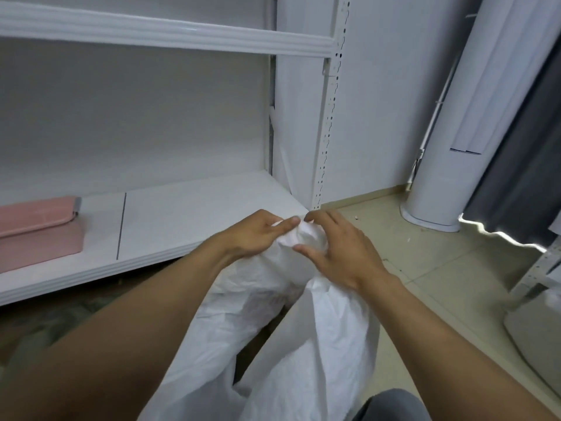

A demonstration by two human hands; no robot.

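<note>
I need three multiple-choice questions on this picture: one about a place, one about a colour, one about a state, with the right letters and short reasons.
1. Where do the pink folded items lie?
A. on the floor
B. on the lower shelf, at its left
C. on a chair

2. Which colour has the sack?
A. white
B. blue
C. black

3. What do the left hand and right hand do?
A. hang idle
B. hold the sack's bunched top
C. open a drawer

Answers: 1 B, they rest on the shelf board; 2 A, its material is white all over; 3 B, fingers of both curl round the bunch.
</note>
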